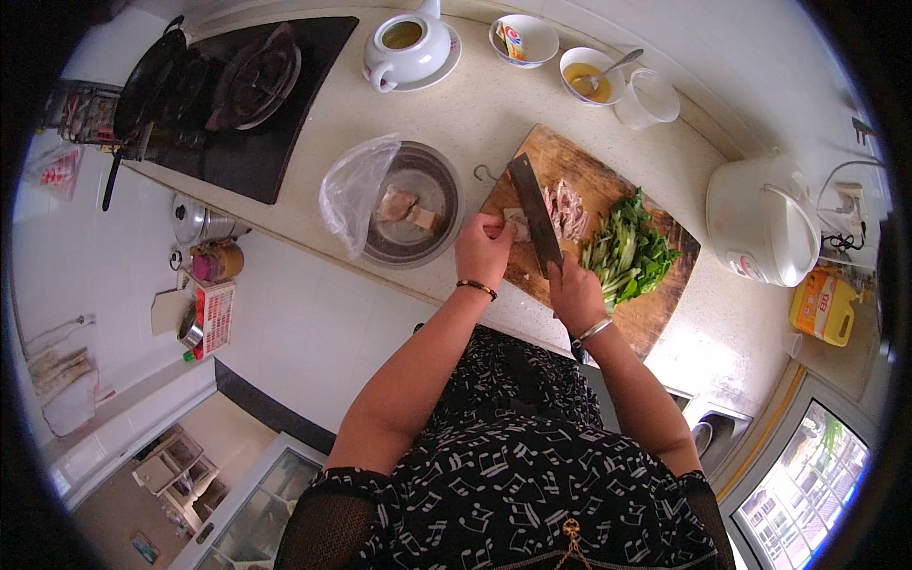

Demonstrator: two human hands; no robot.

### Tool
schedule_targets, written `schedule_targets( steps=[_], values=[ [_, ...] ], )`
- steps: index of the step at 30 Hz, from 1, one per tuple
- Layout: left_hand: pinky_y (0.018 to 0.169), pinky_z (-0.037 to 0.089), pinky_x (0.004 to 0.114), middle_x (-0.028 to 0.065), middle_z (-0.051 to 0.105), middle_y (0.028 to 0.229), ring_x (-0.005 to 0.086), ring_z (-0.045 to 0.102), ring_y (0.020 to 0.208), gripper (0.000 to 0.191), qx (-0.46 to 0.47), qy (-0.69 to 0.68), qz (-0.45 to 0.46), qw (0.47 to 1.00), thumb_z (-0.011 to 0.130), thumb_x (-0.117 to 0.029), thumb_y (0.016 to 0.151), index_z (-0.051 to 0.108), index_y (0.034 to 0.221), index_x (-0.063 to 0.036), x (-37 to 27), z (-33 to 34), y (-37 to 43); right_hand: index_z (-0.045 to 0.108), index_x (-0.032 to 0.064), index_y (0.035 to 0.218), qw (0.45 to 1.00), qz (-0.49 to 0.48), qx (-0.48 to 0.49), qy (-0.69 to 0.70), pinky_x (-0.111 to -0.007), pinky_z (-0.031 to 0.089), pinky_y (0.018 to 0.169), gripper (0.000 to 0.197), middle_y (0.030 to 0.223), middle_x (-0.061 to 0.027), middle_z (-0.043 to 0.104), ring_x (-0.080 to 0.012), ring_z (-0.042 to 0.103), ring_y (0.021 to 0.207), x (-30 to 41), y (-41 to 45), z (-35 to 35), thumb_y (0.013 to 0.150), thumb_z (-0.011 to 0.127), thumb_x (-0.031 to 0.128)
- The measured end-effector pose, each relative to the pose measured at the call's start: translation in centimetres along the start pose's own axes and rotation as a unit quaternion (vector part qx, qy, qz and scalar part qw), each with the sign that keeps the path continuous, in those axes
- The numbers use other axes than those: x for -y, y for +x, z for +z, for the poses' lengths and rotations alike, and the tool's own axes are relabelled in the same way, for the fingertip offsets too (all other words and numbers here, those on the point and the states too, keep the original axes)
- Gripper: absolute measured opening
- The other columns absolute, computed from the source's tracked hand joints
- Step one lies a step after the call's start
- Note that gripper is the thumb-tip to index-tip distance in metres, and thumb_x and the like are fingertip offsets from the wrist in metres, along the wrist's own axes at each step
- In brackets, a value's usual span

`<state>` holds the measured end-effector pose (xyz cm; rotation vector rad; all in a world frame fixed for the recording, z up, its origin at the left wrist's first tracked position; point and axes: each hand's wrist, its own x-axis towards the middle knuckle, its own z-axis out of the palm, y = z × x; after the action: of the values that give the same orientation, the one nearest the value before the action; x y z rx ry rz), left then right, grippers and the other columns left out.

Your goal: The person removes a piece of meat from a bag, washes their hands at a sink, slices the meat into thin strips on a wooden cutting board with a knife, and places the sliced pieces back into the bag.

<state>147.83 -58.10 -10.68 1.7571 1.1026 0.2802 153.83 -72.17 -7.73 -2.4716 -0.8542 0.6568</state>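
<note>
My right hand point(576, 293) grips the handle of a cleaver point(536, 214), whose broad blade stands over a wooden cutting board point(548, 153). Left of the blade, my left hand point(486, 249) has its bent fingertips on a small piece of pale meat point(519, 225), partly hidden by the fingers. Thin strips of meat point(567, 211) lie in a heap on the blade's other side. Cut leafy greens point(630, 249) cover the board's right part. Beside my left hand sits a metal bowl point(456, 192) holding chunks of meat point(397, 204), with a clear plastic bag point(356, 189) over its left rim.
A white teapot point(410, 53) on a saucer, a bowl with packets point(534, 43), a bowl of yellow liquid with a spoon point(595, 77) and a plastic cup point(647, 100) line the back. Left is a black cooktop point(285, 142); right are a rice cooker point(755, 214) and a sink point(719, 431).
</note>
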Motion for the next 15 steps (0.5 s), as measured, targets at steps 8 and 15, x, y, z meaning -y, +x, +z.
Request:
schedule_targets(
  steps=[8,15],
  values=[
    [0.06,0.045,0.032,0.0095,0.059,0.071,0.0226,0.057,0.067,0.021,-0.028,0.07,0.119,0.99,0.067,-0.012,0.069,0.058,0.086,-0.0024,0.1,0.0,0.2,0.044,0.003,0.084,1.0,0.005,-0.013,0.001,-0.047,0.043,0.045,0.017,0.055,-0.0208,0.054,-0.0382,0.055,0.052,1.6,-1.4,-1.7,0.085,0.046,0.02],
    [0.059,0.046,0.033,0.0105,0.06,0.072,0.0239,0.058,0.066,0.017,-0.047,0.074,0.141,0.986,0.065,-0.011,0.07,0.06,0.084,-0.0029,-0.8,0.3,0.2,0.043,0.0041,0.083,0.999,0.005,-0.008,-0.049,-0.046,0.044,0.045,0.015,0.056,-0.0201,0.055,-0.0373,0.055,0.052,2.2,-1.5,-1.0,0.085,0.045,0.019]
  ],
)
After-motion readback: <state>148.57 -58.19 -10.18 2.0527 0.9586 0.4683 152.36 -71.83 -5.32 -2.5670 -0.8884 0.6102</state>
